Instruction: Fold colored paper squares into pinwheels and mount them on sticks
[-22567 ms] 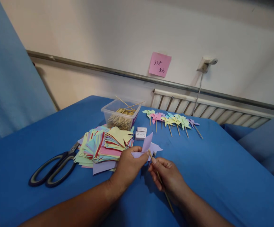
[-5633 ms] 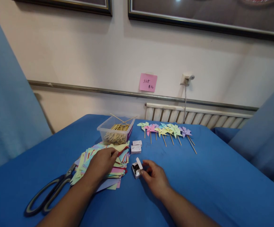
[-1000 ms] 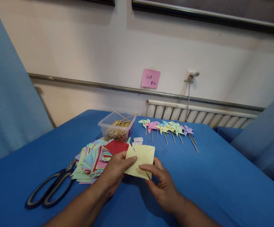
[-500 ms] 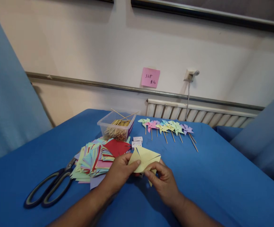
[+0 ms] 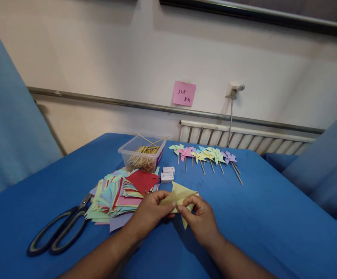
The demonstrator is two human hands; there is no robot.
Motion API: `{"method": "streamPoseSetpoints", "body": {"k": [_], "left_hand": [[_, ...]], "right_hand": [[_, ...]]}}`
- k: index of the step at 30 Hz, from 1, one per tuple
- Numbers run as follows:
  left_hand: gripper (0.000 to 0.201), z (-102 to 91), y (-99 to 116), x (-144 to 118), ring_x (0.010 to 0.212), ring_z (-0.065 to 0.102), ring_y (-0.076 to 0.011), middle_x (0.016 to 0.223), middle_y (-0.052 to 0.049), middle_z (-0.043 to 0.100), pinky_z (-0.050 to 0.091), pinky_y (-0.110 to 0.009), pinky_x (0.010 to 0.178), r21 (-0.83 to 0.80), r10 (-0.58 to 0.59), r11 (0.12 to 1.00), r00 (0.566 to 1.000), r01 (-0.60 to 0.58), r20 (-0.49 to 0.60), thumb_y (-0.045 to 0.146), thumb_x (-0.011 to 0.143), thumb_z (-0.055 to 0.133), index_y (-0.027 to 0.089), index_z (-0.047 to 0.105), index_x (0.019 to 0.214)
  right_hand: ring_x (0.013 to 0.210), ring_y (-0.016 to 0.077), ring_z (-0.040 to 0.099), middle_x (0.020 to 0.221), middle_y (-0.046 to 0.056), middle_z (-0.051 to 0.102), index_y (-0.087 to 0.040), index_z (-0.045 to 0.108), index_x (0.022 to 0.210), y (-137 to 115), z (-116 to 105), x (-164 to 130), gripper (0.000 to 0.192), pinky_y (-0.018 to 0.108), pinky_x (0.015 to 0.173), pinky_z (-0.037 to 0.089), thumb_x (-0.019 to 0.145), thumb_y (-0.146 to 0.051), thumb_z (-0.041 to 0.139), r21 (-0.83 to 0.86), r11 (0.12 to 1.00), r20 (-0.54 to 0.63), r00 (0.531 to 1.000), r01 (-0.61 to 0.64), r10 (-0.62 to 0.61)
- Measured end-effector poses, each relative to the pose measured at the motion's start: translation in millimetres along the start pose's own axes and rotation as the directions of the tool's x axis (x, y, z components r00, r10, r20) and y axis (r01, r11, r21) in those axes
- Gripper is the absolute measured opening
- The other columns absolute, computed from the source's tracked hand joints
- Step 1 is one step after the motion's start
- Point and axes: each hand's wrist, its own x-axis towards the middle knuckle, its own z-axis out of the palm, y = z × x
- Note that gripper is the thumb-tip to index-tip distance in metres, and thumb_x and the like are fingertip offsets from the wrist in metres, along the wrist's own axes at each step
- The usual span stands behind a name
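A piece of pale yellow paper [image 5: 181, 192] with slits cut in from its corners is held up between both hands, part of it folded in toward the middle. My left hand [image 5: 153, 209] pinches its left side, the thumb lying on the front near the centre. At the lower right my right hand [image 5: 199, 217] closes thumb and fingertips on the paper, close to the left thumb. To the left lies a heap of coloured paper sheets [image 5: 110, 201], with a red sheet [image 5: 143, 181] on top. The fingers behind the paper are mostly hidden.
Large dark-handled scissors [image 5: 61, 228] lie left of the heap. Behind it stands a clear plastic box [image 5: 122, 155] of thin wooden sticks. Two small white boxes [image 5: 167, 177] sit nearby. Several paper pinwheels [image 5: 199, 155] on sticks lie at the back of the blue-covered table [image 5: 261, 221].
The upper left part of the yellow paper now bends in toward the centre, where the left thumb presses. Both hands stay nearly in place, and the right fingers are closer to that thumb.
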Motion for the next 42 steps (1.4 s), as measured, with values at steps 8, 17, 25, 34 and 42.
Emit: {"method": "streamPoseSetpoints", "body": {"k": [8, 17, 25, 34, 42], "left_hand": [[0.028, -1.5, -6.3, 2.3, 0.057, 0.052, -0.0109, 0.064, 0.001, 0.06, 0.041, -0.022, 0.053, 0.121, 0.028, 0.992, 0.999, -0.025, -0.018, 0.031, 0.062, 0.072, 0.011, 0.062, 0.079], [0.026, 1.1, -4.3, 2.9, 0.054, 0.054, -0.0109, 0.063, 0.0, 0.062, 0.042, -0.022, 0.053, -0.021, -0.034, 0.999, 0.998, 0.033, -0.058, 0.027, 0.057, 0.074, 0.012, 0.064, 0.075], [0.033, 0.3, -0.2, 0.2, 0.058, 0.059, -0.0132, 0.07, -0.004, 0.066, 0.046, -0.024, 0.055, -0.07, -0.079, 0.995, 0.993, 0.072, -0.092, 0.037, 0.064, 0.071, 0.012, 0.065, 0.084], [0.04, -4.2, 8.1, -1.2, 0.068, 0.066, -0.0215, 0.082, -0.01, 0.072, 0.051, -0.032, 0.063, -0.353, -0.08, 0.935, 0.989, 0.031, -0.126, 0.028, 0.069, 0.069, 0.011, 0.062, 0.104], [0.027, 2.4, 5.9, -2.3, 0.075, 0.066, -0.0183, 0.077, -0.005, 0.071, 0.05, -0.026, 0.068, -0.495, -0.124, 0.867, 0.987, 0.058, -0.101, 0.024, 0.071, 0.067, 0.015, 0.063, 0.096]], "right_hand": [[0.063, 0.0139, 0.051, 0.066, -0.001, 0.054, -0.018, 0.058, 0.061, -2.1, 2.2, -1.6, 0.014, 0.023, 0.057, 0.039, 0.07, -0.026, 0.065, -0.005, 1.0, -0.014, 1.0, -0.018, 0.018], [0.057, 0.012, 0.047, 0.063, -0.001, 0.053, -0.017, 0.058, 0.062, 1.3, 4.1, -3.9, 0.018, 0.022, 0.053, 0.037, 0.07, -0.031, 0.066, 0.041, 0.997, 0.004, 0.998, -0.07, 0.07], [0.058, 0.0115, 0.047, 0.066, -0.002, 0.053, -0.017, 0.058, 0.066, 2.6, 0.6, -1.9, 0.012, 0.022, 0.053, 0.038, 0.072, -0.026, 0.063, 0.115, 0.992, 0.025, 0.999, -0.042, 0.039], [0.12, 0.0272, 0.039, 0.132, 0.012, 0.038, -0.022, 0.05, 0.115, -16.6, -11.7, -7.0, 0.043, 0.046, 0.093, 0.038, 0.074, -0.01, 0.053, -0.223, 0.924, -0.083, 0.939, 0.31, -0.335], [0.104, 0.0249, 0.05, 0.109, 0.007, 0.058, -0.023, 0.056, 0.109, -41.2, 0.0, -21.8, 0.035, 0.043, 0.09, 0.031, 0.077, -0.01, 0.055, -0.512, 0.608, 0.249, 0.782, 0.607, -0.571]]}}
